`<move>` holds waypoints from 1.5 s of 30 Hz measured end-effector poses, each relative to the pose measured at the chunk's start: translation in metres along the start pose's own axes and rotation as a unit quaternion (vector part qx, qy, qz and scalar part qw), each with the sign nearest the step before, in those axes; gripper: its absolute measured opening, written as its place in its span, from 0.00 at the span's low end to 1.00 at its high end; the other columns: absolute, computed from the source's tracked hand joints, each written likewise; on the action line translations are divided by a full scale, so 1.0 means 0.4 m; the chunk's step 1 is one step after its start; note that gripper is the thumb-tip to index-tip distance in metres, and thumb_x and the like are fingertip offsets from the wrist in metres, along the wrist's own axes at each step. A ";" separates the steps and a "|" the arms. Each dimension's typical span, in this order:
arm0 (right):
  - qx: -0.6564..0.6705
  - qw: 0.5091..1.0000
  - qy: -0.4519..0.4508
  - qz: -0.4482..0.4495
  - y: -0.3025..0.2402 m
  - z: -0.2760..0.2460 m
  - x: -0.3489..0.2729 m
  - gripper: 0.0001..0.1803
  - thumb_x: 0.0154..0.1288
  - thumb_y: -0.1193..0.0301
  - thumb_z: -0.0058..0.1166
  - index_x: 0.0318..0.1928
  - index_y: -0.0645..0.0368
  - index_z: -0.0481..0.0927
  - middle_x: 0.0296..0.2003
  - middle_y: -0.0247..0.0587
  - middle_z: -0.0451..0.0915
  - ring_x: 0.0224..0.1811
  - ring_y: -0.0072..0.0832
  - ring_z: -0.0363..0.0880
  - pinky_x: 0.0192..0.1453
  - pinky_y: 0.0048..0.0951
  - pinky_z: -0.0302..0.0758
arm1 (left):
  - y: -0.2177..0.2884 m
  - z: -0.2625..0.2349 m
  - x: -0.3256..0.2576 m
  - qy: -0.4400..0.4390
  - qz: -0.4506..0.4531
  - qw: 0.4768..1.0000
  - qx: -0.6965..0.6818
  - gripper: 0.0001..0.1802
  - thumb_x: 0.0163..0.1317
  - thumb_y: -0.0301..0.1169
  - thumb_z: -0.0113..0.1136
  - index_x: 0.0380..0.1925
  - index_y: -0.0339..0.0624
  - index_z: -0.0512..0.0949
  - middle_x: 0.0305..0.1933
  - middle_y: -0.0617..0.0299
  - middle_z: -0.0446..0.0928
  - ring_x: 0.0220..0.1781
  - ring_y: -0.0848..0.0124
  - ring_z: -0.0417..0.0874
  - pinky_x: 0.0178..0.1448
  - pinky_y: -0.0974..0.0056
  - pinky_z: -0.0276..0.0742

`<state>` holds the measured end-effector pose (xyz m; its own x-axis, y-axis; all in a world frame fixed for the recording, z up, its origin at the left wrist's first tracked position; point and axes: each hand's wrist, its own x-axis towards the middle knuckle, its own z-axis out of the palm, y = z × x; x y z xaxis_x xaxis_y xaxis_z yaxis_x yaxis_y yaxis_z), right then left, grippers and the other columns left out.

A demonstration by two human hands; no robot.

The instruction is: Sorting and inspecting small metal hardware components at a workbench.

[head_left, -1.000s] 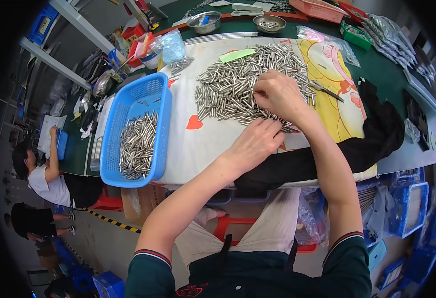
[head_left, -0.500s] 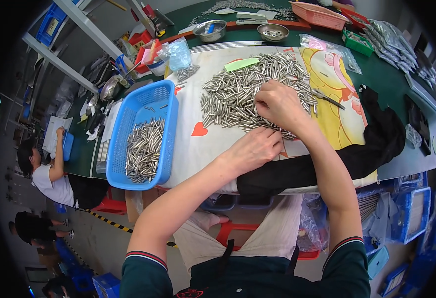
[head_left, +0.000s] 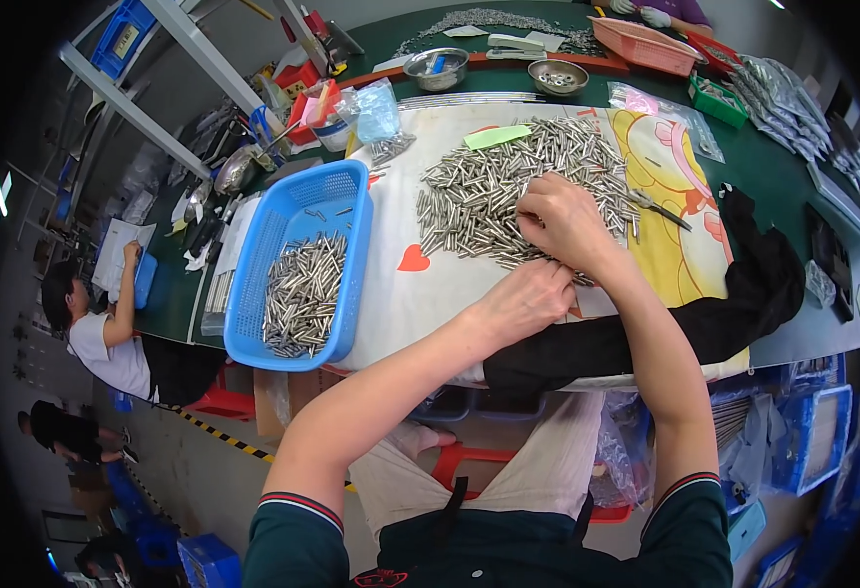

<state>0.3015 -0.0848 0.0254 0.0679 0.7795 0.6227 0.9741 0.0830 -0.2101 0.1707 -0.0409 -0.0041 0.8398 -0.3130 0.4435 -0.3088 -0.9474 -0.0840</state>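
A wide pile of short silvery metal pins [head_left: 479, 201] lies on a printed cloth [head_left: 381, 314], with a pale green slip [head_left: 497, 136] on top. My right hand [head_left: 562, 220] is over the pile's near right part, fingers curled down among the pins. Just nearer to me, my left hand [head_left: 528, 297] rests at the pile's front edge with its fingertips pinched together. What either hand holds is hidden by the fingers. To the left stands a blue plastic basket [head_left: 359, 257] with many similar pins in it.
Pliers [head_left: 660, 210] lie right of the pile. A black garment [head_left: 636, 345] stretches along the front edge. Two metal bowls [head_left: 436, 69] [head_left: 558, 77] and a pink basket [head_left: 645, 47] stand at the back. A person [head_left: 106, 338] sits at the left; gloved hands [head_left: 640, 14] show at the far side.
The whole view has shifted a little, so the table's things appear further right. Both hands stay at the pile's near edge with much the same grip. The gloved hands opposite show more.
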 end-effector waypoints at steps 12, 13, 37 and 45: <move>0.200 0.970 0.095 0.096 -0.016 -0.028 0.018 0.04 0.47 0.76 0.57 0.25 0.64 0.78 0.23 0.40 0.76 0.29 0.34 0.75 0.34 0.32 0.72 | -0.052 -0.055 -0.038 0.271 -0.244 0.898 -0.244 0.09 0.52 0.20 0.58 0.35 0.38 0.77 0.36 0.58 0.74 0.35 0.66 0.78 0.36 0.65 0.74; 0.207 0.967 0.107 0.099 -0.021 -0.028 0.023 0.04 0.48 0.76 0.57 0.25 0.64 0.78 0.23 0.40 0.76 0.29 0.33 0.74 0.34 0.32 0.71 | -0.065 -0.065 -0.042 0.307 -0.303 0.859 -0.277 0.08 0.54 0.20 0.57 0.35 0.38 0.78 0.35 0.59 0.74 0.35 0.68 0.78 0.37 0.66 0.74; 0.278 0.934 0.191 0.115 -0.099 0.051 0.000 0.09 0.52 0.81 0.58 0.36 0.60 0.81 0.31 0.37 0.76 0.26 0.23 0.74 0.26 0.20 0.70 | -0.086 -0.038 -0.059 0.390 -0.381 0.758 -0.359 0.09 0.57 0.20 0.57 0.39 0.35 0.78 0.34 0.59 0.79 0.33 0.76 0.78 0.37 0.73 0.74; 0.261 0.939 0.178 0.135 -0.093 0.047 -0.009 0.10 0.50 0.81 0.59 0.36 0.60 0.82 0.30 0.36 0.74 0.30 0.23 0.73 0.30 0.20 0.72 | -0.088 -0.043 -0.054 0.407 -0.335 0.806 -0.269 0.09 0.55 0.20 0.58 0.38 0.37 0.79 0.37 0.57 0.80 0.35 0.68 0.81 0.38 0.69 0.76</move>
<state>0.2611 -0.0791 0.0169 0.4555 0.5670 0.6864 0.6784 0.2782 -0.6800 0.1557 0.0005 0.0045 0.3949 0.6119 0.6853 -0.2405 -0.6511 0.7199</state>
